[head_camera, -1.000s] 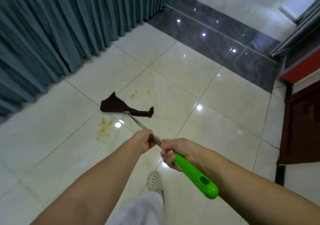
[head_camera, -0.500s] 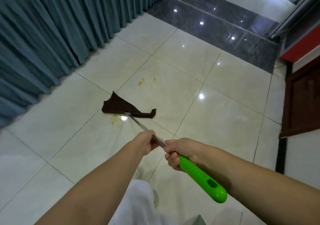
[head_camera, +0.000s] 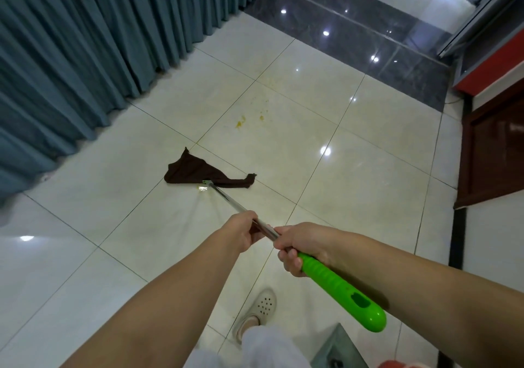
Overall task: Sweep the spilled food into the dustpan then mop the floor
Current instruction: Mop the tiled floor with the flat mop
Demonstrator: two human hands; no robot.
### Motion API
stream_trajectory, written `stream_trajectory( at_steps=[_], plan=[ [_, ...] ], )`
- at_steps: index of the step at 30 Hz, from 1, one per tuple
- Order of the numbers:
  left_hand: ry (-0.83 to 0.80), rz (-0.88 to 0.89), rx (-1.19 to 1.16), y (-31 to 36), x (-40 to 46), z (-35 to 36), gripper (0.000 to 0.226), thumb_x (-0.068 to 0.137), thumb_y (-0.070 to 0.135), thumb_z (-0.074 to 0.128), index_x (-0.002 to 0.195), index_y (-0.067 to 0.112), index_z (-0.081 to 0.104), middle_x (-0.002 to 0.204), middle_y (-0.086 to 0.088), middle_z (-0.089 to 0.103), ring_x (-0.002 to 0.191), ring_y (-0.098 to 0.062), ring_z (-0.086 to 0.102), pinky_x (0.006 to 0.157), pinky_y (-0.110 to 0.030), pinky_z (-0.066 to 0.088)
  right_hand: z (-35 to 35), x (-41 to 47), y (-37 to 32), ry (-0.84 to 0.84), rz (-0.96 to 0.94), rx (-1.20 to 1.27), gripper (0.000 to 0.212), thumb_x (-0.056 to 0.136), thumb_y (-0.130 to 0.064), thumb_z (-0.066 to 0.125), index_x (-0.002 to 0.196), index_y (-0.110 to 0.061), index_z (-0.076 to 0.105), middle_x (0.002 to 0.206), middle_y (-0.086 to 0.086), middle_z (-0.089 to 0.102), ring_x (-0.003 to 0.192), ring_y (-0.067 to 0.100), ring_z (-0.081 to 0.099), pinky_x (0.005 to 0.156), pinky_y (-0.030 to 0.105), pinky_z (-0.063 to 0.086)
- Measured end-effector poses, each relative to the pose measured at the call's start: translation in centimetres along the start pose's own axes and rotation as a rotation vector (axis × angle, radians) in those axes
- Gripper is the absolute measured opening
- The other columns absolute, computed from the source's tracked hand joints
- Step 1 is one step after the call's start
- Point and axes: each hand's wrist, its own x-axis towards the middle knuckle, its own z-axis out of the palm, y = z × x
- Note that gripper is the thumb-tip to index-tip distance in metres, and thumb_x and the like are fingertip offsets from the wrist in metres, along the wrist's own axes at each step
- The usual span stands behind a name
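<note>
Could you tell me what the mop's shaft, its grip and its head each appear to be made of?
The shaft looks like polished metal: silvery with bright glints. The grip seems to be glossy moulded plastic, bright green with ridges and a hanging hole. The mop head appears to be soft, matte dark-brown cloth, lying crumpled on the floor tiles.

teal curtain [head_camera: 85, 56], perhaps wooden door [head_camera: 493, 152]

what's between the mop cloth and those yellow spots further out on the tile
Nothing visible. Only bare tile lies between the brown mop cloth and the yellow spots beyond it. The curtain hangs off to the left, clear of that path.
</note>
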Motion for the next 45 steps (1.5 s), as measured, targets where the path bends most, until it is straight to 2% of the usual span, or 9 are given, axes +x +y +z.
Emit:
stream_trajectory(
  at_steps=[9,11,14,18,22,30,34,38,45],
  plan=[
    [-0.035,-0.039,0.045,-3.9,-6.0,-8.2,0.013,0.096,0.001,0.037,0.088,-0.002,0.047,0.080,-0.021,0.057,0.066,-0.025,0.061,0.038,-0.024,0.054,9.5,-1.8,7.3,0.094,-0.003,0.082,0.037,0.096,0.001,0.036,0.115,-0.026,0.052,0.057,0.003,0.037,0.026,0.005,0.031,0.031,0.008,0.028],
    [-0.065,-0.058,0.030,-4.9,-7.7,-9.6,0.013,0.097,0.001,0.036,0.088,-0.001,0.046,0.080,-0.021,0.056,0.066,-0.024,0.059,0.044,-0.025,0.056,11.3,-2.5,9.0,0.107,-0.001,0.095,0.036,0.096,0.000,0.036,0.110,-0.028,0.053,0.057,0.003,0.037,0.025,0.005,0.032,0.031,0.008,0.028],
    [-0.116,-0.097,0.038,-6.7,-9.8,-11.4,0.016,0.099,0.004,0.035,0.088,-0.002,0.045,0.082,-0.021,0.056,0.069,-0.024,0.059,0.072,-0.031,0.054,13.4,-4.0,11.4,0.110,0.002,0.122,0.032,0.098,-0.002,0.036,0.097,-0.028,0.053,0.059,0.002,0.036,0.025,0.005,0.032,0.030,0.008,0.028],
    [-0.174,-0.135,0.073,-8.9,-12.6,-13.0,0.019,0.101,0.007,0.035,0.090,-0.004,0.047,0.082,-0.021,0.056,0.069,-0.024,0.058,0.057,-0.031,0.059,15.1,-6.1,14.5,0.109,0.012,0.194,0.030,0.098,-0.001,0.035,0.104,-0.024,0.054,0.058,0.002,0.036,0.026,0.006,0.033,0.030,0.009,0.029],
    [-0.205,-0.174,0.084,-10.7,-14.9,-14.4,0.021,0.101,0.009,0.037,0.092,-0.006,0.050,0.084,-0.022,0.057,0.071,-0.026,0.060,0.082,-0.037,0.050,16.7,-8.0,16.9,0.104,0.042,0.177,0.019,0.098,-0.002,0.035,0.100,-0.014,0.050,0.058,0.002,0.037,0.027,0.006,0.034,0.029,0.010,0.030],
    [-0.263,-0.177,0.136,-11.2,-18.6,-14.8,0.029,0.101,0.004,0.037,0.077,-0.007,0.048,0.074,-0.017,0.053,0.066,-0.025,0.055,0.095,-0.039,0.046,18.5,-12.3,17.4,0.116,0.145,0.172,0.016,0.096,-0.008,0.043,0.080,-0.011,0.047,0.056,-0.001,0.039,0.025,0.007,0.038,0.027,0.013,0.033],
    [-0.261,-0.144,0.136,-10.1,-18.8,-14.7,0.025,0.099,0.002,0.042,0.076,-0.005,0.050,0.071,-0.016,0.055,0.063,-0.023,0.058,0.054,-0.030,0.059,19.1,-13.2,16.6,0.114,0.127,0.214,0.028,0.098,-0.012,0.042,0.070,-0.007,0.044,0.041,-0.001,0.039,0.023,0.008,0.038,0.028,0.011,0.033],
    [-0.231,-0.091,0.083,-9.7,-18.3,-15.3,0.025,0.098,0.003,0.045,0.074,-0.002,0.050,0.057,-0.013,0.057,0.047,-0.019,0.061,0.057,-0.028,0.060,19.6,-12.2,16.2,0.114,0.067,0.261,0.025,0.097,-0.009,0.040,0.072,-0.007,0.044,0.060,-0.003,0.037,0.024,0.006,0.037,0.030,0.010,0.032],
    [-0.174,-0.056,-0.023,-9.8,-18.2,-15.8,0.033,0.104,0.007,0.033,0.073,-0.003,0.040,0.064,-0.014,0.039,0.019,-0.014,0.046,0.025,-0.019,0.041,19.8,-8.6,16.0,0.046,0.067,0.422,0.017,0.094,-0.003,0.039,0.080,-0.008,0.047,0.064,-0.002,0.035,0.025,0.008,0.039,0.027,0.012,0.033]
  ],
)
